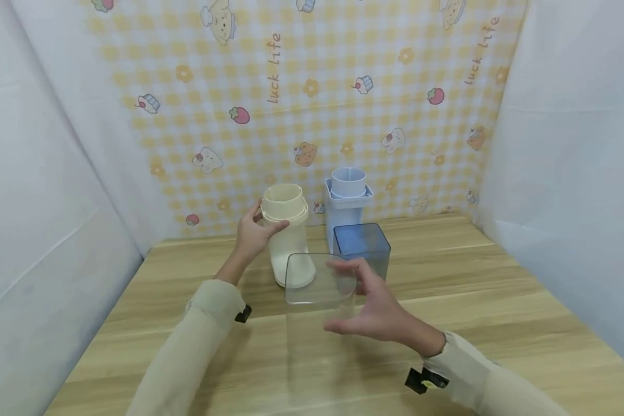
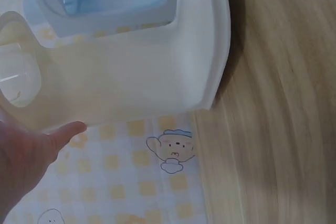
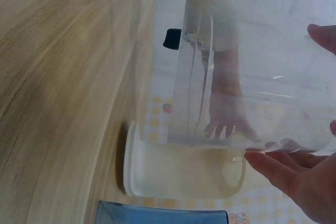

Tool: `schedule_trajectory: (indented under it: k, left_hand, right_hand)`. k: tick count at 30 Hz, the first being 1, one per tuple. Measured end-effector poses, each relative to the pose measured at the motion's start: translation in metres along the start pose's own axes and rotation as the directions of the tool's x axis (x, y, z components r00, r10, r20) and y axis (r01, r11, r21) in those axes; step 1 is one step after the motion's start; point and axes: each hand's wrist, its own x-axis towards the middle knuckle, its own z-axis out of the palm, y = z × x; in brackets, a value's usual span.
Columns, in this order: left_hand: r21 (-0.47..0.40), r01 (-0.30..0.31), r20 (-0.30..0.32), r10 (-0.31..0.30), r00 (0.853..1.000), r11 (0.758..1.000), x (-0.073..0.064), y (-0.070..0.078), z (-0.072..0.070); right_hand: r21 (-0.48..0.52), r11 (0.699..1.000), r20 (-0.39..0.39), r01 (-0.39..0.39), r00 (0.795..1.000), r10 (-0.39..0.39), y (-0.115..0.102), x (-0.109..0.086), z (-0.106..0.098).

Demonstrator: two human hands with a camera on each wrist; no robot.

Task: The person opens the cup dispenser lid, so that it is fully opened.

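A cream plastic stand (image 1: 289, 248) with a round collar on top and a rounded foot stands upright on the table. My left hand (image 1: 252, 234) grips it just below the collar, thumb on the near side, the other fingers partly hidden behind. In the left wrist view the thumb lies along the edge of the stand (image 2: 126, 77). Nearer to me, my right hand (image 1: 377, 306) holds a clear plastic container (image 1: 312, 294) from its right side, thumb and fingers spread around its wall. The right wrist view shows the fingertips against the clear wall (image 3: 262, 93), in front of the stand.
Behind and to the right is a light blue stand (image 1: 343, 216) with a ring-shaped top. A dark blue see-through container (image 1: 371, 260) sits in front of it. A patterned cloth (image 1: 312, 115) hangs at the back of the wooden table (image 1: 457, 289), with white sheets at both sides.
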Motion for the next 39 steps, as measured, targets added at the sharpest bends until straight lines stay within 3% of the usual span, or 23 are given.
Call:
schedule_trajectory:
  k: [7, 16, 23, 32, 39]
  left_hand:
    - [0.013, -0.045, -0.013, 0.045, 0.999, 0.999, 0.021, -0.010, -0.001]
    - [-0.024, -0.064, 0.029, 0.065, 0.997, 0.998, 0.040, -0.018, -0.001]
    - [-0.012, -0.058, 0.038, 0.059, 0.998, 0.998, 0.050, -0.027, -0.001]
    - [0.007, -0.110, 0.178, 0.107, 0.978, 0.994, 0.052, -0.024, -0.008]
    - [0.130, -0.051, 0.194, 0.025, 0.981, 0.990, 0.054, -0.017, -0.006]
  right_hand:
    - [-0.048, 0.995, 0.001, -0.090, 0.996, 0.091, 0.003, 0.010, 0.002]
    - [-0.166, 0.982, -0.011, -0.092, 0.996, 0.092, 0.013, 0.028, 0.011]
    - [-0.131, 0.986, -0.014, -0.105, 0.994, 0.104, 0.029, 0.043, 0.011]
    - [-0.138, 0.978, -0.010, -0.157, 0.988, 0.157, 0.044, 0.066, 0.019]
    - [-0.192, 0.966, 0.061, -0.174, 0.980, 0.188, 0.055, 0.081, 0.025]
